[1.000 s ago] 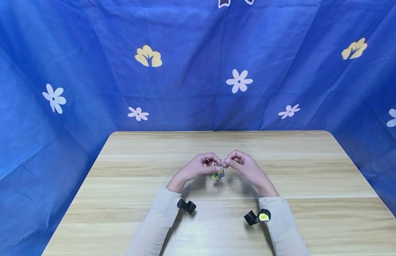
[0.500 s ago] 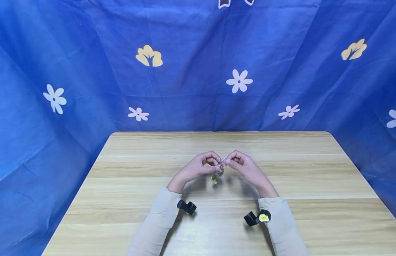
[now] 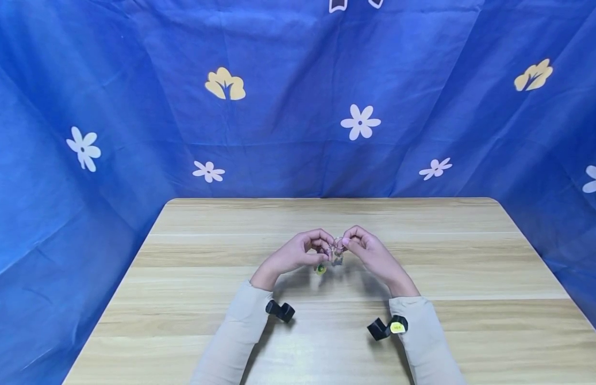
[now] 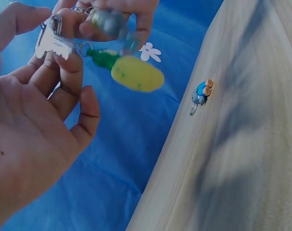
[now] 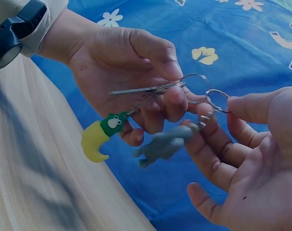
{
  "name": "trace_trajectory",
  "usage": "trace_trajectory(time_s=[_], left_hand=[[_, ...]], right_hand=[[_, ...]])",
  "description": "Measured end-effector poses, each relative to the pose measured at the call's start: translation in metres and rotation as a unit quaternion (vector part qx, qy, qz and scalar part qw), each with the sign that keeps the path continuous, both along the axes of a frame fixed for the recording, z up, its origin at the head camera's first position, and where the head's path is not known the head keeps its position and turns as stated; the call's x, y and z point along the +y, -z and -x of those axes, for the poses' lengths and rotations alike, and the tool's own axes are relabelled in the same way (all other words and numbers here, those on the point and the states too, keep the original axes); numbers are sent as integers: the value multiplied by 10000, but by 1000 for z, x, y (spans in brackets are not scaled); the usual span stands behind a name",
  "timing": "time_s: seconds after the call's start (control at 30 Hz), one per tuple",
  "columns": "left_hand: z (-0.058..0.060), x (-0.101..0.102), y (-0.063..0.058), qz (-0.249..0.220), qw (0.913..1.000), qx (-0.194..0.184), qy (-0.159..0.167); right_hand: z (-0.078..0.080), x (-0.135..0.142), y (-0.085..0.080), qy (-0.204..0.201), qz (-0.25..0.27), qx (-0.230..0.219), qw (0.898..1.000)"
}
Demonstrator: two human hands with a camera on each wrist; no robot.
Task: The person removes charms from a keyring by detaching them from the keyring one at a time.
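My left hand and right hand meet fingertip to fingertip over the table. In the right wrist view, thumb and fingers of the left pinch a metal key ring together with flat silver metal pieces, likely keys. The right pinches a second metal ring, which overlaps the first. A yellow charm with a green frog head dangles below the left fingers. Between the hands hangs a blurred grey figure charm. The left wrist view shows the yellow charm swung out sideways.
On the wooden table lies a small blue-and-grey figure with orange feet, seen in the left wrist view. A blue cloth with flowers hangs behind and at the sides. Black wrist cameras sit on the sleeves.
Both hands stay nearly in place while their fingers shift slightly. The yellow charm has swung left, and the grey charm now hangs apart from it to the right.
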State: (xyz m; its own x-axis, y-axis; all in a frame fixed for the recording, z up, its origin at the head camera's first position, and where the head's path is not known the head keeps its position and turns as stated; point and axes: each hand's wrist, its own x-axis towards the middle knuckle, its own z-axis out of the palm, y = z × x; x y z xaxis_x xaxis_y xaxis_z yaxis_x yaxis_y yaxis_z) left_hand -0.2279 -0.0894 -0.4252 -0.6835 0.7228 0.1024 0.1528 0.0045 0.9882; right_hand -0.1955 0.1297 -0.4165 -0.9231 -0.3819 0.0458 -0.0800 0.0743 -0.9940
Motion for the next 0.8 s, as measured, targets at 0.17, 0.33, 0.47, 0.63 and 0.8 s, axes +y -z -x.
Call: trace_trajectory(time_s=[0.17, 0.33, 0.47, 0.63, 0.8], left_hand=[[0, -2, -1, 25, 10000, -36, 14], [2, -3, 0, 21, 10000, -52, 36], [2, -3, 0, 78, 9998, 199, -53], [5, -3, -2, 145, 9985, 502, -148], [7, -3, -4, 176, 9980, 557, -223]], right_hand=[[-1, -4, -1, -86, 197, 12, 9998], [0, -4, -2, -144, 227, 84, 9996], [0, -4, -1, -185, 140, 138, 9996], [1, -4, -1, -153, -17, 284, 9995], [-1, -5, -5, -81, -180, 429, 9989]])
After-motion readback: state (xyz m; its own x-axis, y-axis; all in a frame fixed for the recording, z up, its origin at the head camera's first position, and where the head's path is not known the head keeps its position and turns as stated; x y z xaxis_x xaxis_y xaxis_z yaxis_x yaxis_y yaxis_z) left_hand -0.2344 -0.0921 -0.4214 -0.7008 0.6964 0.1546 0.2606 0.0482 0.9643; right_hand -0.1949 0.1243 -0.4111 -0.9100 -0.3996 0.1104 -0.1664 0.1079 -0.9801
